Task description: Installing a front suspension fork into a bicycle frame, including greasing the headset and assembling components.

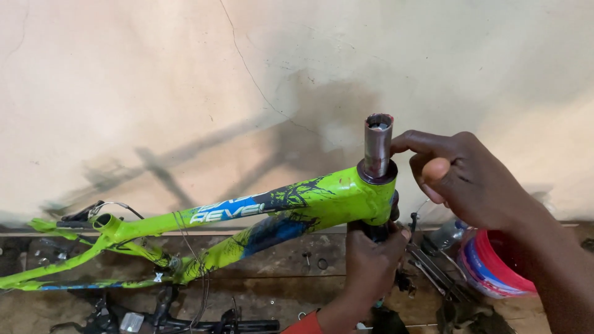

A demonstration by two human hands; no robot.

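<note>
Against a pale, stained plaster wall with a thin crack running down it, we see from our head view a lime-green bicycle frame [247,216] with blue and black splashes, held up level across the picture so that its shadow falls on the wall behind. At its front end a bare grey steerer tube [377,143] stands upright out of the head tube, ringed at its base by a dark bearing cup [377,176]. Our right hand [470,179] sits just beside that tube, fingers curled, the forefinger touching the metal and the thumb bent inward; it grips nothing fully. Our left hand [371,260], in a red cuff, is closed around the dark fork part under the head tube. Below runs a worn, dirty wooden ledge [291,253] with small bits of hardware on it. Near the right hand's wrist stand a red bucket [495,272] and a clear plastic bottle [447,234]; black handlebars [204,323] lie on the floor below the frame.
</note>
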